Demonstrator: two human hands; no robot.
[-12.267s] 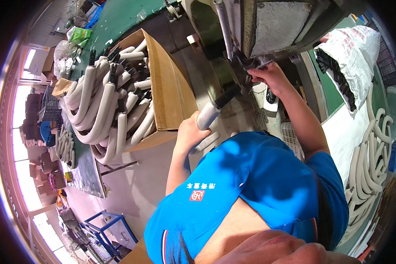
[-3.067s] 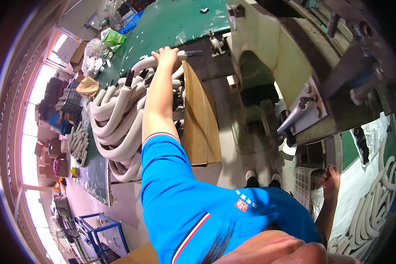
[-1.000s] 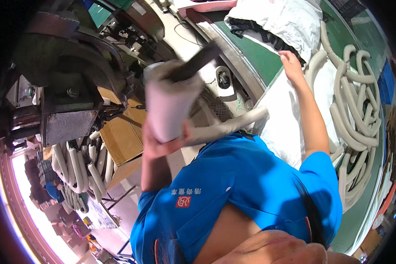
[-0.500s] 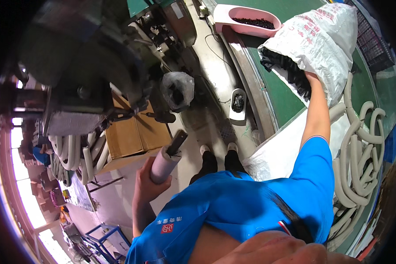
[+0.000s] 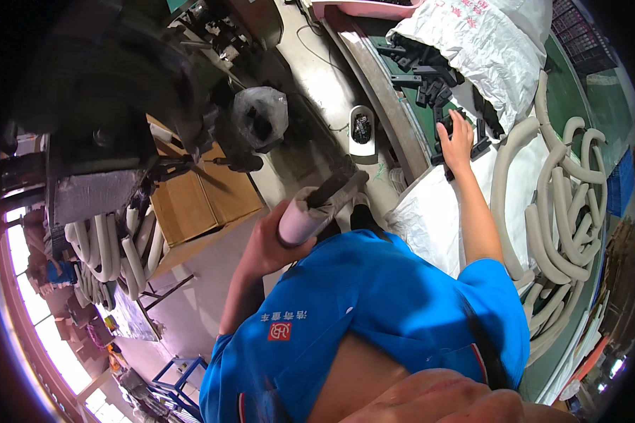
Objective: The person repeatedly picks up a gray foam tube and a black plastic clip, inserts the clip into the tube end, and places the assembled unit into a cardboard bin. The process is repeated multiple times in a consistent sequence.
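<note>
My left hand (image 5: 267, 245) grips a pale grey foam tube (image 5: 305, 216) with a black plug (image 5: 337, 187) sticking out of its end, held in front of my blue shirt. My right hand (image 5: 456, 134) reaches out to the right, fingers spread, resting on a pile of small black plastic parts (image 5: 430, 67) that spill from a white sack (image 5: 490, 42) on the green table (image 5: 571, 92). Whether those fingers hold a part is hidden.
A dark machine (image 5: 106, 106) stands at the upper left. A cardboard box (image 5: 197, 197) beside it holds curved grey tubes (image 5: 113, 247). More curved tubes (image 5: 557, 183) lie on the table at right. A bagged bin (image 5: 259, 116) and a white tray (image 5: 362, 130) sit on the floor.
My left hand has brought the plugged tube down from face height toward my chest. My right hand has slid from the white sack down onto the loose black parts.
</note>
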